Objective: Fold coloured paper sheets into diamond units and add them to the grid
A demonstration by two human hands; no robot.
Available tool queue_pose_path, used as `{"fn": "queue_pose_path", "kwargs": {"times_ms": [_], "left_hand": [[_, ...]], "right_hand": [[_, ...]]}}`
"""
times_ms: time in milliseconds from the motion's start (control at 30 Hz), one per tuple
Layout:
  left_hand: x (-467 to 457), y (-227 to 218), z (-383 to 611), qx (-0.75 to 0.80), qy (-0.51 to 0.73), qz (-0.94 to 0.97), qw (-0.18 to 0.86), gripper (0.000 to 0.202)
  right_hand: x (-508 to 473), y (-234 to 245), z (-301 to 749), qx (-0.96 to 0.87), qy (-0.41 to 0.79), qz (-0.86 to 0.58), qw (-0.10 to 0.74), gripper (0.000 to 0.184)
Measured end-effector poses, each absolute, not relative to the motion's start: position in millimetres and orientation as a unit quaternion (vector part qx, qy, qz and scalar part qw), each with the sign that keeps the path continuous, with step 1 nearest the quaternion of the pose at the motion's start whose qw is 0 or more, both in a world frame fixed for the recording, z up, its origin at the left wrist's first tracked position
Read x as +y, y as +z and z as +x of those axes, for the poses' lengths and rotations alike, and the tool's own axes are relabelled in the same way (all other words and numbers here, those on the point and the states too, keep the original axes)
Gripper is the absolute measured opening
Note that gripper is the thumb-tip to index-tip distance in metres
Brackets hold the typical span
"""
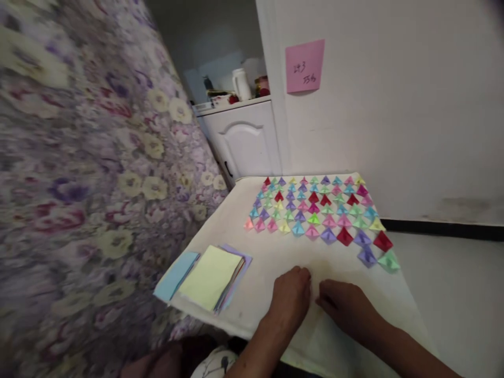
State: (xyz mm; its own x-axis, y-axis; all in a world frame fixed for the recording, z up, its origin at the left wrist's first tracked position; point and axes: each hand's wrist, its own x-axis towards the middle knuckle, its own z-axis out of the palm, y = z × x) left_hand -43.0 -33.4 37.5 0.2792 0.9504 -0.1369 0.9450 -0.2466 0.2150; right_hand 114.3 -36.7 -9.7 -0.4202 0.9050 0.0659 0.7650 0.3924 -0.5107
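My left hand (pixel 292 293) rests closed on the white-covered table (pixel 220 226), its fingers curled under. A short gap away, my right hand (pixel 346 307) is also curled into a loose fist on the cover. No object shows in either hand. Beyond them stand rows of small folded paper pieces (pixel 313 219) in red, pink, purple, blue, green and yellow. A purple folded piece (pixel 367 255) and a pale green one (pixel 389 260) sit nearest my right hand. To the left of my left hand lies a stack of pale yellow paper sheets (pixel 210 275), with purple edges showing underneath.
Blue paper (pixel 176 275) lies at the table's left edge. A floral curtain (pixel 98 184) hangs close on the left. Behind are a white cabinet (pixel 240 139) with a white jug (pixel 241 84) on it, and a wall bearing a pink note (pixel 305 65).
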Motion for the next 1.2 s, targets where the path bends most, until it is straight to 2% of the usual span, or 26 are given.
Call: {"fn": "queue_pose_path", "kwargs": {"times_ms": [233,367,533,1200], "left_hand": [[-39.1,50.9,-105.9,0.673,0.068,0.732,0.085,0.024],[-43.9,55.6,-163.2,0.771,0.032,0.633,0.056,0.031],[-59.4,51.6,-211.3,0.809,0.014,0.584,0.066,0.039],[-66.2,42.3,-223.2,0.793,0.029,0.599,0.108,0.026]], "right_hand": [[-38.4,-24.9,101.4,-0.84,0.192,-0.489,0.138,0.017],[-38.5,-28.4,99.6,-0.836,0.197,-0.496,0.128,0.016],[-38.0,-33.6,99.0,-0.832,0.194,-0.503,0.13,0.016],[-35.6,-41.0,100.0,-0.836,0.196,-0.501,0.113,0.02]]}}
